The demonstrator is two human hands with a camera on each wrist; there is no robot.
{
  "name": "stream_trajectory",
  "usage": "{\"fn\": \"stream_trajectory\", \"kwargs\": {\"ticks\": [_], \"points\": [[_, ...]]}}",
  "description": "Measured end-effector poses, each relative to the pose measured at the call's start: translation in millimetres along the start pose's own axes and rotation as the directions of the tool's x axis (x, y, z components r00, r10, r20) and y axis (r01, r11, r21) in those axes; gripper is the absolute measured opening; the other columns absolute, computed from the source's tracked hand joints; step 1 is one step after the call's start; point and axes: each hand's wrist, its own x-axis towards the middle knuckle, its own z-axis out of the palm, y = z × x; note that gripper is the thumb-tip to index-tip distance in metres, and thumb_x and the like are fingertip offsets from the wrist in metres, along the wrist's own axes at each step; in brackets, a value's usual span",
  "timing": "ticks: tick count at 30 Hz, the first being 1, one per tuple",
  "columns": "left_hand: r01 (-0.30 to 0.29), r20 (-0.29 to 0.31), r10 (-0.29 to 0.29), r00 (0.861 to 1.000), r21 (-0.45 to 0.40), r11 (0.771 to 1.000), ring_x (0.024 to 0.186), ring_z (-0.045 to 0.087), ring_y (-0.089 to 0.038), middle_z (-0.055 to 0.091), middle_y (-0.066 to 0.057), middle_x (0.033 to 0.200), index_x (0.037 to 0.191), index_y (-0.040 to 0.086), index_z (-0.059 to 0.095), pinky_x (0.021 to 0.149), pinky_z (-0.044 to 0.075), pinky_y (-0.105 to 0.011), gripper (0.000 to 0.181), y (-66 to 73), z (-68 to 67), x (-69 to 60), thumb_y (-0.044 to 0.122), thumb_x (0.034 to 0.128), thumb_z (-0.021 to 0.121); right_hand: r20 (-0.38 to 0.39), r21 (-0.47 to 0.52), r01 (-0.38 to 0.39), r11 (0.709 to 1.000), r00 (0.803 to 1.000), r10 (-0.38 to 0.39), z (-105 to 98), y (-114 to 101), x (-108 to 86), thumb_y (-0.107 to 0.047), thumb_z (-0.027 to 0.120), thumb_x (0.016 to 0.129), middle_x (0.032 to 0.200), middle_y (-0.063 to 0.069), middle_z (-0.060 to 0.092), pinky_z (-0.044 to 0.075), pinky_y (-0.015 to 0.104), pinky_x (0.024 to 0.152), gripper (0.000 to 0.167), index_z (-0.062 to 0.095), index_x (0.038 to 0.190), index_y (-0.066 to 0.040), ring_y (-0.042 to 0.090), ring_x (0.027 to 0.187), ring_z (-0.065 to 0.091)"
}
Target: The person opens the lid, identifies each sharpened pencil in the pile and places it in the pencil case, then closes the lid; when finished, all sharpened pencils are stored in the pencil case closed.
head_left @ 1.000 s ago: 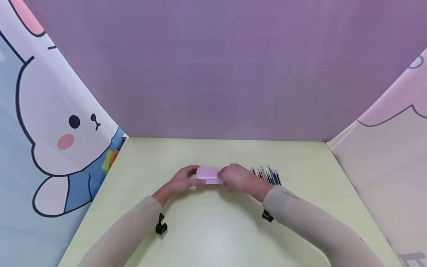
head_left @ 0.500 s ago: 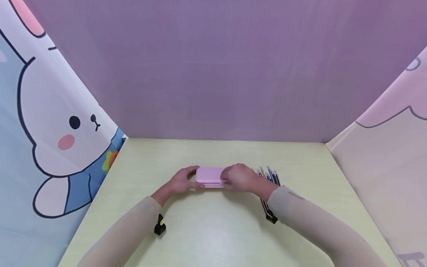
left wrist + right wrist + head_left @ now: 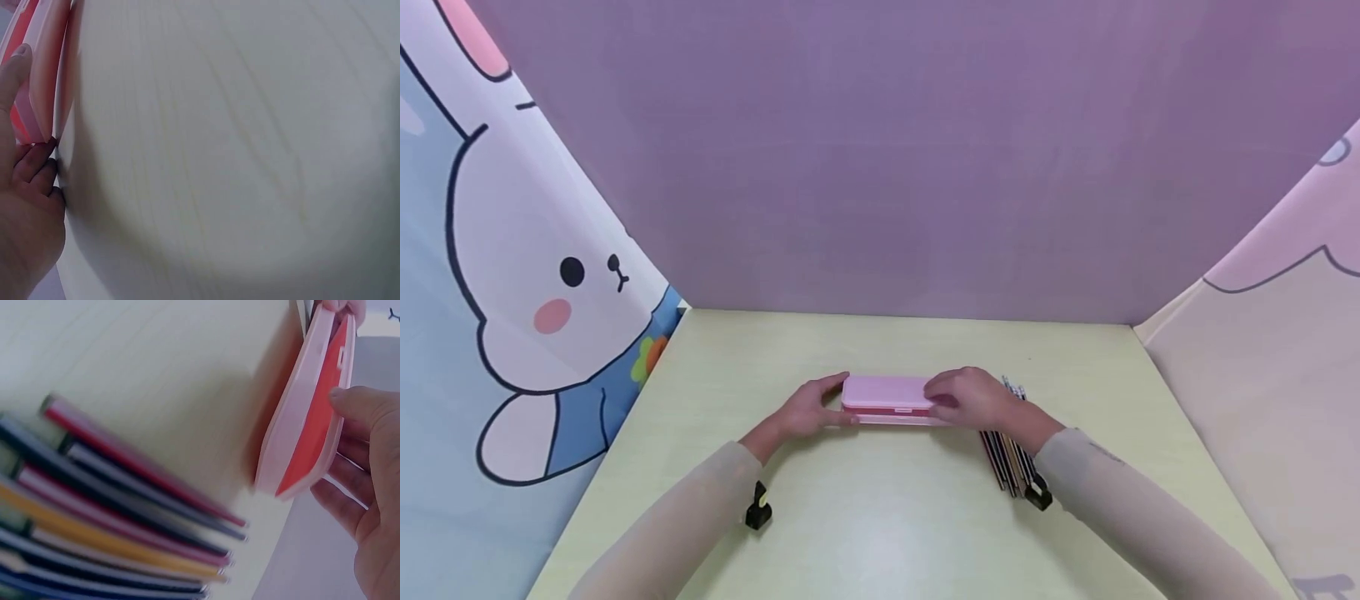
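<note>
A pink pencil case (image 3: 883, 392) lies on the table, its lid slightly raised, with a red gap along the front. My left hand (image 3: 805, 408) grips its left end, thumb at the front; in the left wrist view the thumb (image 3: 17, 62) presses the case wall (image 3: 47, 81). At the right end, my right hand (image 3: 973, 400) pinches the lid. The right wrist view shows that thumb in the gap of the case (image 3: 290, 419) and the other fingers behind the lid. Several pencils (image 3: 1007, 462) lie beside and partly under my right forearm.
Pencils (image 3: 125, 475) lie side by side close to the right end of the case. The pale table (image 3: 880, 517) meets a purple backdrop (image 3: 910, 167) behind. Printed side panels (image 3: 527, 350) border it. Small black devices (image 3: 759, 508) sit at both wrists.
My right hand has slid rightward along the case to its right end. The lid has lifted and the red gap has appeared. The left hand has stayed on the left end.
</note>
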Motion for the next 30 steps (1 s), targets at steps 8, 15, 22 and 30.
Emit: {"fn": "stream_trajectory", "kwargs": {"ticks": [8,15,22,30], "points": [[0.006,-0.007,-0.006,1.0,0.01,1.0,0.154,0.032,-0.028,0.039,-0.01,0.164,0.16,0.01,0.036,0.126,0.029,-0.044,0.1,-0.2,0.3,-0.5,0.042,0.0808,0.088,-0.013,0.049,-0.053,0.997,0.998,0.054,-12,16,-23.3,-0.021,0.074,0.093,0.119,0.004,0.075,0.058,0.044,0.099,0.016,0.078,0.106,-0.013,0.022,0.113,0.071],[-0.001,-0.001,0.001,1.0,0.017,1.0,0.153,0.033,-0.031,0.037,-0.013,0.164,0.161,0.008,0.032,0.125,0.029,-0.044,0.103,0.2,-3.9,-1.5,0.039,0.0813,0.088,-0.112,0.171,-0.073,0.983,0.989,0.093,-10,27,-29.2,-0.013,0.074,0.091,0.112,0.006,0.078,0.062,0.045,0.088,0.019,0.08,0.109,-0.01,0.024,0.102,0.074],[-0.002,-0.005,0.002,1.0,0.056,0.998,0.155,0.028,-0.028,0.029,-0.01,0.168,0.165,0.011,0.02,0.127,0.024,-0.043,0.115,-0.5,-0.8,-3.7,0.038,0.0785,0.09,-0.139,0.42,-0.219,0.881,0.943,0.301,-7,34,-25.7,-0.017,0.077,0.092,0.103,0.003,0.079,0.063,0.031,0.077,0.018,0.081,0.108,-0.01,0.014,0.089,0.074],[-0.007,-0.06,0.016,0.998,0.141,0.99,0.156,0.026,-0.03,0.031,-0.009,0.167,0.165,0.011,0.019,0.127,0.023,-0.047,0.119,-4.3,3.6,-8.1,0.041,0.0752,0.092,-0.126,0.572,-0.283,0.77,0.897,0.424,-5,37,-17.2,-0.023,0.077,0.094,0.102,0.005,0.079,0.062,0.025,0.076,0.022,0.08,0.109,-0.007,0.015,0.089,0.074]]}}
